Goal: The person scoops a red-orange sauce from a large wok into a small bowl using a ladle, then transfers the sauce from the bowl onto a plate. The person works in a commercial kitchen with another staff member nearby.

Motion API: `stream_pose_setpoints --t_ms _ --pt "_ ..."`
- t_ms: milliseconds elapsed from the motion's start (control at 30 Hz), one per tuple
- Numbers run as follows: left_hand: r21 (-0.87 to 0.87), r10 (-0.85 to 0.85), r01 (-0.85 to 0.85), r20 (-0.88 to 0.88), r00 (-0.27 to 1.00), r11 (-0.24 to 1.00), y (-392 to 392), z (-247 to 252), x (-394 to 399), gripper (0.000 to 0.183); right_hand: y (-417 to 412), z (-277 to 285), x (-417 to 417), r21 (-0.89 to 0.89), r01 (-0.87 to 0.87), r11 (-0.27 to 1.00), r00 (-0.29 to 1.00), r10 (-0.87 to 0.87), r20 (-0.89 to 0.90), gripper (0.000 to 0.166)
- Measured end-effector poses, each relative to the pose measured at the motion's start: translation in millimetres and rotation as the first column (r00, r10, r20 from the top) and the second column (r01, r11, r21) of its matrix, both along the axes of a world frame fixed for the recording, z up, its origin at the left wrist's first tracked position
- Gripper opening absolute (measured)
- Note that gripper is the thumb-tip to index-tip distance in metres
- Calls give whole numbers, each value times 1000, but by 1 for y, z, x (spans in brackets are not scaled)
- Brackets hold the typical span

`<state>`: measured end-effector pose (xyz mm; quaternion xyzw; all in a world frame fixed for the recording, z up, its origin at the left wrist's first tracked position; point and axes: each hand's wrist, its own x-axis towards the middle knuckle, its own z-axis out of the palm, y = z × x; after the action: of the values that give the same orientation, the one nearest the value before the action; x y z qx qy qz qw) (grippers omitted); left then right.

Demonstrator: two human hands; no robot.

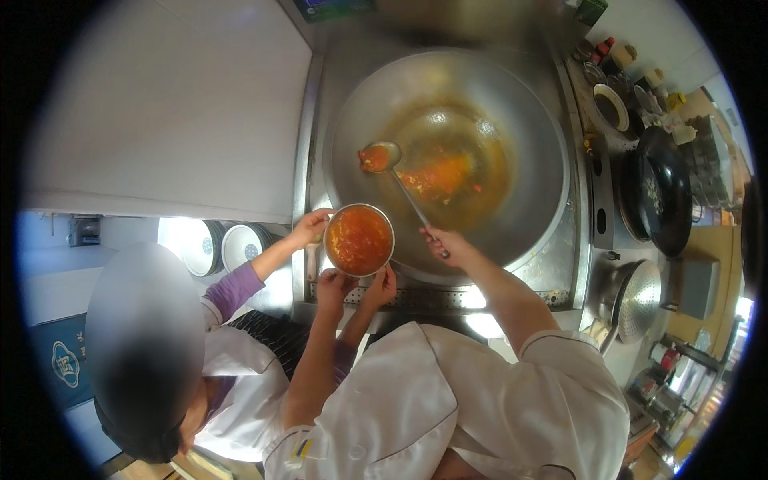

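My right hand (449, 246) grips the handle of a long metal ladle (414, 198) over a large wok (534, 186). Red-orange sauce with yellowish bits (377, 158) fills the ladle's bowl, which hangs above the left part of the wok. More of this sauce (441, 177) lies thinly on the wok's bottom. At the wok's near left rim, my left hand (334, 287) holds the near side of a round metal pot (393, 243), nearly full of red sauce (359, 239). A co-worker's two hands also hold this pot, one at its left, one at its near right.
The co-worker (246, 384) stands close on my left. Stacked white plates (198, 247) sit beyond that arm. To the right are black woks (663, 192), a perforated metal strainer (641, 300) and seasoning containers (611, 108). A perforated metal strip (414, 297) runs along the stove's near edge.
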<state>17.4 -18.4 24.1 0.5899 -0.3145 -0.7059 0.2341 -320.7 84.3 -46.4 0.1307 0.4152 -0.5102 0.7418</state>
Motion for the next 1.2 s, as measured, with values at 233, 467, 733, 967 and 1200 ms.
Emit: stream_pose_setpoints --t_ms 233,467,733,967,1200 --pt "-31 -19 18 -29 999 999 4 -3 3 8 7 48 -32 0 -108 994 957 104 -271 20" --pt "-52 -48 46 -34 998 998 8 -6 5 14 49 141 -57 38 -217 976 904 215 -369 21" --pt "-74 -30 23 -92 995 997 11 -18 13 14 102 242 -47 112 -370 922 800 378 -466 24" --pt "-83 -24 15 -110 994 996 13 -20 14 16 136 264 -13 149 -453 879 780 472 -412 25" --pt "-76 -30 22 -105 994 997 12 -25 15 16 149 246 17 268 -577 772 491 589 -641 21"
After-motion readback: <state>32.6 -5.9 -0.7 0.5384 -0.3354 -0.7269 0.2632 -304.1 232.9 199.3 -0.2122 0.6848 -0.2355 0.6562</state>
